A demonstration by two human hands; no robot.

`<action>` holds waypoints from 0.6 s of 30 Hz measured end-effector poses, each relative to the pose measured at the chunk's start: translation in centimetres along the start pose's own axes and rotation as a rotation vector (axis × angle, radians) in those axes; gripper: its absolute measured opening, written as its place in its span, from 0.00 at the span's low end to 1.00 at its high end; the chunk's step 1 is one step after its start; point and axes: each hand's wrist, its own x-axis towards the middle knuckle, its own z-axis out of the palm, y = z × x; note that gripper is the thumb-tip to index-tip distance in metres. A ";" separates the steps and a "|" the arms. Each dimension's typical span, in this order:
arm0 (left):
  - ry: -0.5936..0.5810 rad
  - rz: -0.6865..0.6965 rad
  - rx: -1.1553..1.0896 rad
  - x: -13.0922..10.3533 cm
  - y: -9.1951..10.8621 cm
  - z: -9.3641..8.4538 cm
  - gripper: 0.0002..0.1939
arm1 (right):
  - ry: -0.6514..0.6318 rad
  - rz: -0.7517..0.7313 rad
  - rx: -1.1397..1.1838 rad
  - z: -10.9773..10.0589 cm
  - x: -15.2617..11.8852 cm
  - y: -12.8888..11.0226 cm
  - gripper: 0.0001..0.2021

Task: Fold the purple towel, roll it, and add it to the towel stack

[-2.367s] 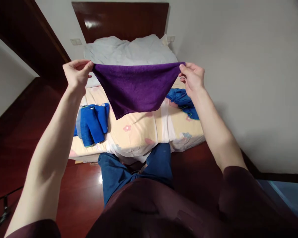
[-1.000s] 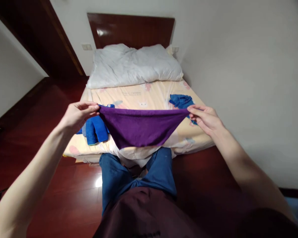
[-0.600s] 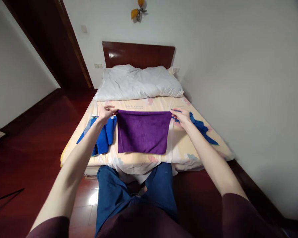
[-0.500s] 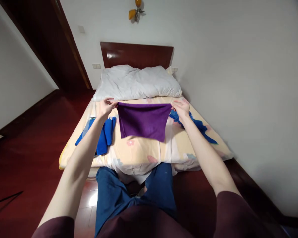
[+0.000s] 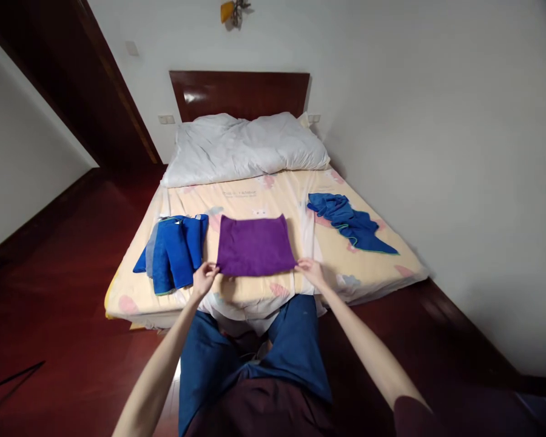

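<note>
The purple towel (image 5: 255,244) is lying flat on the bed (image 5: 264,285), folded to a neat rectangle, near the foot edge and roughly centred across the mattress. The left hand (image 5: 204,279) is resting at the towel's near left corner, fingers curled and pinching that corner. The right hand (image 5: 310,271) is sitting at the near right corner, fingertips closed on the edge of the cloth; how firm either grip is cannot be told at this size. Both forearms are reaching forward from the person, who is standing against the foot of the bed in blue trousers (image 5: 255,346).

Just beside the towel on the left, a stack of folded blue towels (image 5: 173,249) is lying, apart from it by a narrow strip of sheet. To the right, well apart, a crumpled blue towel (image 5: 351,221) is spreading loosely toward the bed's right edge. A white duvet (image 5: 246,147) is bunching at the head end, below the dark wooden headboard (image 5: 239,92).
</note>
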 end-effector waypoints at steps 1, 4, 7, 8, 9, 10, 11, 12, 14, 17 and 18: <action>-0.009 -0.072 -0.018 -1.3 -1.9 0.7 0.19 | -0.014 0.052 -0.005 0.9 -1.3 2.1 0.22; -0.007 -0.165 -0.062 -3.9 -5.8 2.1 0.21 | -0.006 0.193 0.000 2.6 -3.8 6.3 0.20; -0.006 -0.169 -0.084 -4.2 -7.1 2.6 0.27 | 0.034 0.248 -0.006 3.1 -4.1 7.5 0.16; -0.016 -0.170 -0.093 -4.0 -7.1 2.6 0.28 | 0.041 0.261 -0.009 3.0 -3.8 7.5 0.14; -0.028 -0.171 -0.099 -3.7 -7.1 2.5 0.30 | 0.045 0.279 -0.013 2.9 -3.6 7.5 0.13; -0.038 -0.173 -0.101 -3.4 -7.1 2.4 0.31 | 0.048 0.299 -0.018 2.8 -3.3 7.4 0.13; -0.043 -0.177 -0.105 -3.0 -7.1 2.2 0.31 | 0.050 0.323 -0.025 2.6 -3.2 7.3 0.13; -0.044 -0.183 -0.111 -2.8 -7.1 2.0 0.32 | 0.051 0.349 -0.033 2.4 -3.1 7.2 0.13; -0.038 -0.197 -0.130 -2.6 -7.2 1.4 0.34 | 0.044 0.399 -0.052 1.9 -3.3 7.1 0.13; -0.047 -0.211 -0.158 -3.1 -7.9 0.5 0.35 | 0.005 0.452 -0.076 1.0 -4.1 7.0 0.13; -0.058 -0.211 -0.157 -3.4 -8.1 0.2 0.35 | -0.015 0.465 -0.083 0.8 -4.3 6.9 0.12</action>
